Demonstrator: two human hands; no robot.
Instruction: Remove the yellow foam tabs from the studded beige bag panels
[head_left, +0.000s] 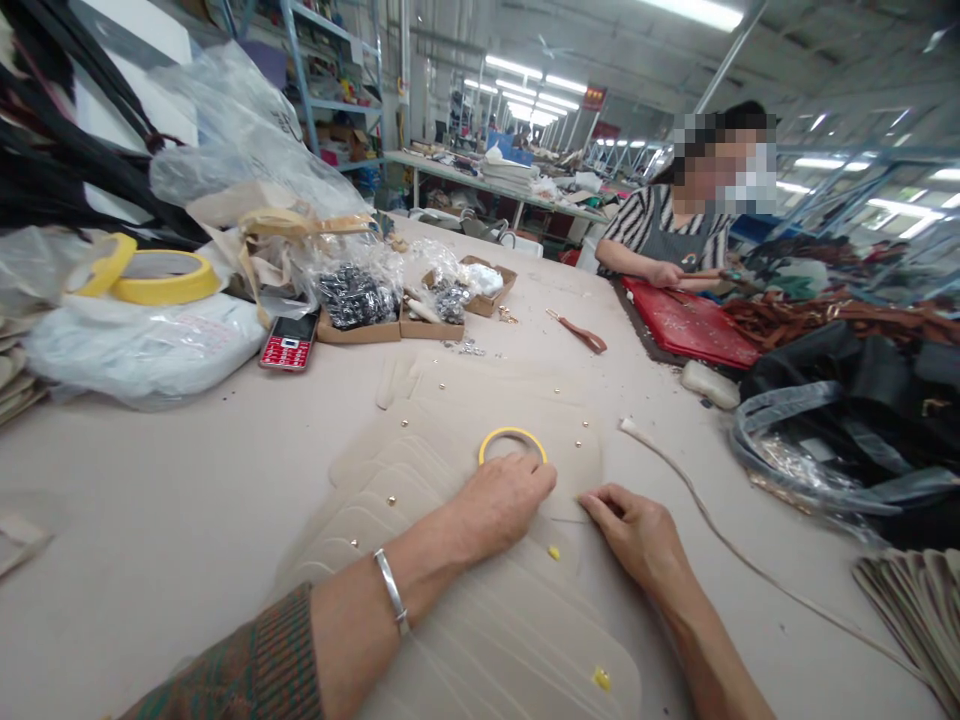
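Note:
A fan of overlapping beige sheet pieces [465, 420] with rounded corners and small metal studs lies in front of me. My left hand [510, 500], with a silver bracelet at its wrist, is closed on the near edge of a narrow yellow tape roll [512, 434] above the pieces. To its right, my right hand [637, 530] pinches with thumb and forefinger at the right corner of an upper piece; whether a bit of tape is between the fingertips, I cannot make out. Yellow tape bits [553, 552] stick to nearer pieces.
Small boxes of hardware [360, 330], a red phone [289, 343] and wider yellow tape rolls [165, 277] stand at the back left. A pale cord [720, 530] and black bags [840, 420] lie right. Across the table a person [675, 240] works beside a red board [686, 320].

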